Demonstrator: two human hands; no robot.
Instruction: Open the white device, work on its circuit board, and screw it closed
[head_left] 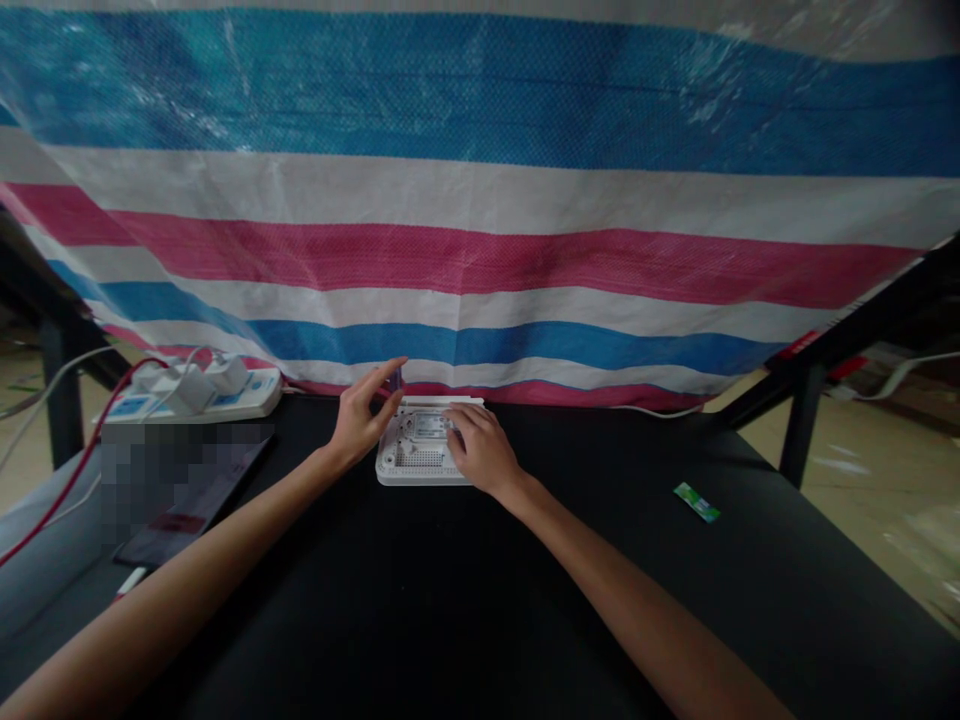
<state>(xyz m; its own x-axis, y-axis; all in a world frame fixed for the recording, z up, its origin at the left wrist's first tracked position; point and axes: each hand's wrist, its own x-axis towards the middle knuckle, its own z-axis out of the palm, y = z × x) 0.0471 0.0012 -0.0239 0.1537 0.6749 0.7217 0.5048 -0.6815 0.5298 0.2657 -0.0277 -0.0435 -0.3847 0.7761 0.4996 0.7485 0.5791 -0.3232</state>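
In the head view a white plastic device point(419, 461) lies flat on the black table, showing a vent grid, a printed label and screw holes. My left hand point(360, 418) is raised at its upper left corner. Its thumb and forefinger hold a small, see-through purplish piece point(395, 379) between them; what kind it is I cannot make out. My right hand point(486, 447) grips the device's right side, its bent fingers over the top face beside the label and hiding that part of it.
A white power strip point(259, 393) with plugs and cables stands at the back left, near a dark tablet-like slab point(180, 515). To the right lies a small green packet point(696, 502). A striped plastic sheet point(480, 260) hangs behind the black table point(420, 600).
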